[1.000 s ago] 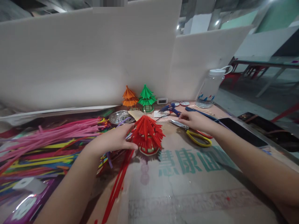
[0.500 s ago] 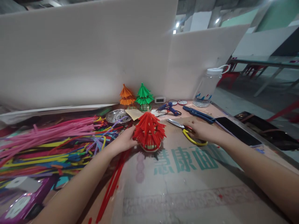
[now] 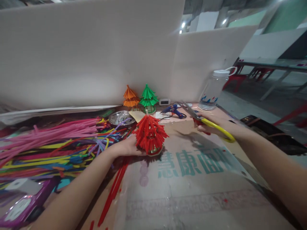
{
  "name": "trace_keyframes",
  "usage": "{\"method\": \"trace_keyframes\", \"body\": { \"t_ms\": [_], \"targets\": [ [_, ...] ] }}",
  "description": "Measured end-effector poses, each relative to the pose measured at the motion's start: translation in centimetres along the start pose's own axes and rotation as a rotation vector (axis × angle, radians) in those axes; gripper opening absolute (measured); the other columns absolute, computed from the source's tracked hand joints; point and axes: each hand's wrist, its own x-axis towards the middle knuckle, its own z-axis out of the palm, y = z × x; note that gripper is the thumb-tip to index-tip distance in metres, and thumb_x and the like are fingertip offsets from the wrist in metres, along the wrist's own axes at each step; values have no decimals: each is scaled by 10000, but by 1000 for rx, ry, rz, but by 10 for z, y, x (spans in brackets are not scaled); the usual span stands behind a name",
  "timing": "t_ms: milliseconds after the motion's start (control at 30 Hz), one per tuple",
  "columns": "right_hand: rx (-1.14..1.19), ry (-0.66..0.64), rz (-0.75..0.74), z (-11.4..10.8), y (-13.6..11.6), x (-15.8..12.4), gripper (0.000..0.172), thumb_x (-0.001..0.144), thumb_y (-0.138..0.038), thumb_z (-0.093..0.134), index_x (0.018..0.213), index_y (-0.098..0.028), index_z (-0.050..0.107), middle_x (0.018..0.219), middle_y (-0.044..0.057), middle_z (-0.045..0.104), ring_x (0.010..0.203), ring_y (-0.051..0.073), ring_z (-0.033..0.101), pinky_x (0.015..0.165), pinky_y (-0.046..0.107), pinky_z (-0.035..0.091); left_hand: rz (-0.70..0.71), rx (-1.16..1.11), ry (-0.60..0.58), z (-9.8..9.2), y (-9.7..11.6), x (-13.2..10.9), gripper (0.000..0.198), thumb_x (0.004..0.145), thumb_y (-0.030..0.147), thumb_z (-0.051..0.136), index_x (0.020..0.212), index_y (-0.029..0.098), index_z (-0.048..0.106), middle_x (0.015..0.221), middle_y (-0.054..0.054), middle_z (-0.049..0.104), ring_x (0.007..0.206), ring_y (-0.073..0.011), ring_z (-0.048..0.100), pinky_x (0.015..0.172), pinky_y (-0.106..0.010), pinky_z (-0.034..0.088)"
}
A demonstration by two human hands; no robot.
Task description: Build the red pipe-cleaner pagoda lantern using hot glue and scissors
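Note:
A red pagoda-like model (image 3: 151, 135) with two tiers of fringe, apparently made of pipe cleaners, leans slightly left at the table's middle. My left hand (image 3: 128, 145) grips it from the left, its fingertips hidden behind the model. To the right, my right hand (image 3: 209, 124) is closed on a pair of scissors (image 3: 217, 127) with yellow and red handles, held above the table with the blades pointing up and left. Loose red strips (image 3: 114, 191) lie below my left wrist.
Bundles of coloured pipe cleaners (image 3: 55, 137) cover the left side. Behind stand an orange model (image 3: 130, 98), a green model (image 3: 148, 99), a metal dish (image 3: 121, 118) and a blue glue gun (image 3: 175, 111). A water bottle (image 3: 212, 91) stands at back right; a purple object (image 3: 31, 203) lies front left.
My right hand has lifted the scissors off the table and turned them. The red model has shifted a little left and tilted in my left hand.

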Motion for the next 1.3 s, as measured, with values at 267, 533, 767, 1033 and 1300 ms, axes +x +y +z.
{"method": "trace_keyframes", "body": {
  "t_ms": [267,533,767,1033,1300],
  "targets": [
    [85,-373,-108,5,-56,-33,456,863,-595,645,1132,-227,614,935,32,575,811,188,541,654,273,425,44,29,289,18,8,18,417,864,315,701,1270,228,659,1378,-85,658,1297,-300,593,1154,-462,426],
    [40,-472,-96,10,-42,-25,468,901,-571,625,1213,-227,573,1026,45,591,881,201,554,713,284,425,-14,11,379,8,33,15,451,808,250,732,1245,188,640,1310,-76,684,1220,-275,628,1070,-384,486],
    [236,-489,-101,26,-47,-21,528,892,-639,591,1157,-183,565,936,42,565,774,164,502,651,270,424,-29,111,389,9,30,17,316,778,201,706,1092,182,682,1151,-66,735,1056,-256,680,964,-357,521],
    [296,-486,-137,33,-46,-19,588,893,-699,557,1154,-173,569,974,34,556,808,155,485,693,264,400,-81,228,397,14,33,17,413,782,308,742,1173,189,680,1232,-100,713,1132,-296,655,996,-412,509],
    [355,-489,-162,37,-53,-21,645,874,-744,549,1151,-161,558,974,45,560,798,153,479,681,268,392,-39,211,391,17,41,18,491,773,318,765,1241,213,657,1364,-99,648,1211,-303,624,1070,-425,483]
  ]
}}
